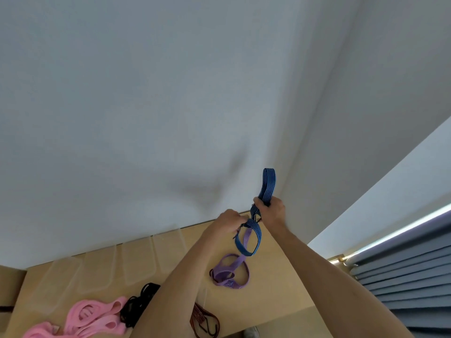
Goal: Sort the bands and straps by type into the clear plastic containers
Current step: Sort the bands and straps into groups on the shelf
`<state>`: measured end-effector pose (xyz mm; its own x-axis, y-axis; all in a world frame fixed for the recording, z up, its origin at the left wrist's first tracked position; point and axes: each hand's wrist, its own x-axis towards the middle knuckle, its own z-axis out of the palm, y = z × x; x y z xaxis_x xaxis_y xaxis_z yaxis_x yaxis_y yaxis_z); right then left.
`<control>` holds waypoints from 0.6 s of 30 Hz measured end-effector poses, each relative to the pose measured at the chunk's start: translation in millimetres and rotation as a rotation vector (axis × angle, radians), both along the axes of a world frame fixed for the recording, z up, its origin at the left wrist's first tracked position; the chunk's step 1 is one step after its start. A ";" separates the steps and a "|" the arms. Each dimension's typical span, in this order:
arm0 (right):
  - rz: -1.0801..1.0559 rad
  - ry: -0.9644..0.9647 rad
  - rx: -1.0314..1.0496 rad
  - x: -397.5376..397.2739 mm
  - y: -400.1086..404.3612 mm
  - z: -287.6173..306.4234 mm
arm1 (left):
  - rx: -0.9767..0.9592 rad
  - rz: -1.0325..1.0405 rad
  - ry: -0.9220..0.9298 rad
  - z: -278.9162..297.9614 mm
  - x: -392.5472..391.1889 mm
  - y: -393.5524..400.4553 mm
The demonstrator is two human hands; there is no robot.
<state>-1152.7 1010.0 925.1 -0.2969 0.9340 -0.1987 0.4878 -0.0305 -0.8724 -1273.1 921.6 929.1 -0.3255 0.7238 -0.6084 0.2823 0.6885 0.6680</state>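
A blue striped strap (267, 186) is held up in the air above the table's far right part. My right hand (272, 211) grips it near its upper loop; my left hand (228, 224) pinches its lower loop (253, 240), which hangs down. A purple band (229, 270) trails from the blue loop down onto the tan table (280, 289). Several clear plastic containers (136, 262) stand in a row along the wall at the back. Pink bands (92, 318), a black strap (139, 303) and a dark red strap with a hook (205, 318) lie near the front.
A white wall (170, 93) rises right behind the table. Grey-blue blinds (410, 276) hang at the right past the table's edge. A cardboard-coloured box edge (12, 274) shows at far left.
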 end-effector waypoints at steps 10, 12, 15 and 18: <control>-0.025 0.052 -0.080 3.2 -10.1 -5.5 | 0.316 0.302 -0.286 1.7 -8.1 -2.0; -0.026 0.060 -0.093 4.5 -10.6 -5.4 | 0.386 0.370 -0.290 5.4 -9.0 -0.6; -0.028 -0.054 -0.033 12.2 -8.7 -8.9 | 0.514 0.502 -0.278 13.9 -14.2 1.5; -0.063 -0.177 -0.031 24.0 -8.4 -15.6 | 0.573 0.568 -0.392 22.3 -22.9 2.2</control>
